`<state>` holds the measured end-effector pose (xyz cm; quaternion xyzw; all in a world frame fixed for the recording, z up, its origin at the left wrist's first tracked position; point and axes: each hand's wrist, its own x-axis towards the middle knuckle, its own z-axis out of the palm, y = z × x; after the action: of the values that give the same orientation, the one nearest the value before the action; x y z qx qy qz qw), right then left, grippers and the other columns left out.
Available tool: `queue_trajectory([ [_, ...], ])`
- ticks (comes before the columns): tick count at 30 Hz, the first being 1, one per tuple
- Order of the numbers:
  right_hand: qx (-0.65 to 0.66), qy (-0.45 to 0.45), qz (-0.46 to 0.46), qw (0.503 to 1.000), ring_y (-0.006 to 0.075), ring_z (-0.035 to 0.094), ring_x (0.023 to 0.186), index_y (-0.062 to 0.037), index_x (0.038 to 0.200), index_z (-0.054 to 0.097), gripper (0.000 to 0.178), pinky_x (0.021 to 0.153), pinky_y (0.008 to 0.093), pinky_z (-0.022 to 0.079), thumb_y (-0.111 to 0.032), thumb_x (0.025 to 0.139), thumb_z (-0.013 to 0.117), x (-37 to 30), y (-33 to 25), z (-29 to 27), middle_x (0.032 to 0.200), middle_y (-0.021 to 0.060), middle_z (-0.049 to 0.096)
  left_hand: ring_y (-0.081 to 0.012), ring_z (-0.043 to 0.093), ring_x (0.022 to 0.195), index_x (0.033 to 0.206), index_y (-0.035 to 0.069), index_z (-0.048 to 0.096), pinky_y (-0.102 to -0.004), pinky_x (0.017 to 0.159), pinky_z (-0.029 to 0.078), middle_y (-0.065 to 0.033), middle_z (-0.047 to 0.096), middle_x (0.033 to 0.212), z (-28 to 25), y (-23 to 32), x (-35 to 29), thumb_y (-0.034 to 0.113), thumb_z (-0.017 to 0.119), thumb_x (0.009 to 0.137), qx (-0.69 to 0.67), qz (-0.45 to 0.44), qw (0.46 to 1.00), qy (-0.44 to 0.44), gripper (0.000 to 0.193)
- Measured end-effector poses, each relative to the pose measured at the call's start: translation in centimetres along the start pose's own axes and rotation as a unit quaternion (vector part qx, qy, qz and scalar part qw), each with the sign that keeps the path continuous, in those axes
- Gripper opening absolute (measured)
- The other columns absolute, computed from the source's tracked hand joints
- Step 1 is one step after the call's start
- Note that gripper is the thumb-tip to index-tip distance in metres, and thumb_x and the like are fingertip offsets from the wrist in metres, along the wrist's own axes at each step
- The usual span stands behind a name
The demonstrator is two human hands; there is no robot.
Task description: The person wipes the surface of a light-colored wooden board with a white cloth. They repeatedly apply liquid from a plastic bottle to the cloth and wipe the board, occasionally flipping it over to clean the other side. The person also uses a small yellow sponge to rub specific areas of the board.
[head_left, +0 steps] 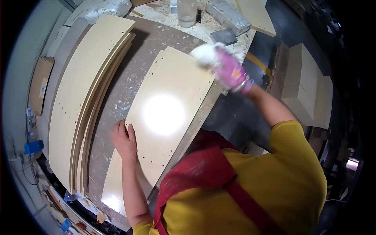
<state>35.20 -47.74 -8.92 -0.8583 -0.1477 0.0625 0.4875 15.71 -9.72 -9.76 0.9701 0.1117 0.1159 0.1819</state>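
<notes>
A pale wood-grain panel (168, 82) with small drilled holes along its ends lies in front of me, on top of another panel (113, 180) that shows at its lower end. My left hand (125, 143) is bare and grips the panel's left edge, the thumb towards its top face. Over the far right corner, my right hand (232, 72) wears a pink glove and is closed around a white cloth (205, 55). Both cloth and glove are smeared by motion. A bright light reflection covers the panel's middle.
Several curved panels (84, 82) are stacked on the left of the worktable (121, 84). At the back stand a clear jar (187, 13), a small white bottle (174, 6), a wrapped block (229, 16) and a dark grey block (223, 37). Cardboard boxes (301, 86) stand to the right.
</notes>
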Motion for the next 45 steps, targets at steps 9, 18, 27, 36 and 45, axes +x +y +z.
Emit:
queue_trajectory([
  [9,-0.356,-0.016,-0.16,0.921,0.0302,0.067,0.083,-0.0069,0.105,0.062,0.043,0.067,0.0424,0.053,-0.047,0.089,0.06,7.8,-4.1,5.4,0.096,0.0161,0.067,-0.0354,0.056,0.102,0.117,0.002,0.061,-0.0431,0.09,0.045,-0.0152,0.061,0.12,-0.1,-0.1,0.0,0.02,0.059,0.091,0.013,0.016,1.0,0.002,0.031],
  [18,-0.221,-0.179,-0.189,0.94,0.0322,0.065,0.079,-0.012,0.099,0.061,0.039,0.072,0.0451,0.052,-0.043,0.1,0.037,8.0,-9.3,13.9,0.089,0.0149,0.066,-0.0351,0.055,0.103,0.116,0.003,0.062,-0.0429,0.09,0.045,-0.0133,0.061,0.119,0.1,0.0,0.0,0.021,0.059,0.091,0.003,-0.018,1.0,0.004,0.031],
  [27,-0.2,-0.08,-0.137,0.967,0.0278,0.065,0.09,-0.0087,0.116,0.059,0.036,0.077,0.0391,0.052,-0.036,0.099,0.044,14.6,-2.2,7.5,0.09,0.0147,0.068,-0.0357,0.057,0.107,0.117,0.003,0.062,-0.0419,0.093,0.045,-0.0148,0.061,0.121,0.0,-0.2,-0.3,0.023,0.058,0.094,-0.009,-0.046,0.999,-0.015,0.031],
  [36,-0.153,-0.058,-0.083,0.983,0.0357,0.066,0.092,-0.0061,0.11,0.061,0.029,0.081,0.0417,0.053,-0.026,0.089,0.061,12.6,-4.2,4.1,0.092,0.0173,0.069,-0.0362,0.056,0.105,0.116,0.002,0.061,-0.0427,0.09,0.046,-0.0143,0.06,0.12,0.5,-0.7,-0.2,0.024,0.057,0.094,-0.036,-0.024,0.999,-0.012,0.032],
  [45,-0.182,-0.037,0.006,0.983,0.0298,0.063,0.07,-0.0059,0.104,0.062,0.037,0.067,0.0432,0.05,-0.04,0.091,0.053,8.2,-5.4,2.9,0.077,0.0128,0.063,-0.0364,0.057,0.106,0.116,0.003,0.062,-0.0419,0.09,0.046,-0.0163,0.061,0.117,0.3,-0.2,0.0,0.025,0.055,0.096,-0.028,-0.013,0.999,0.015,0.03],
])
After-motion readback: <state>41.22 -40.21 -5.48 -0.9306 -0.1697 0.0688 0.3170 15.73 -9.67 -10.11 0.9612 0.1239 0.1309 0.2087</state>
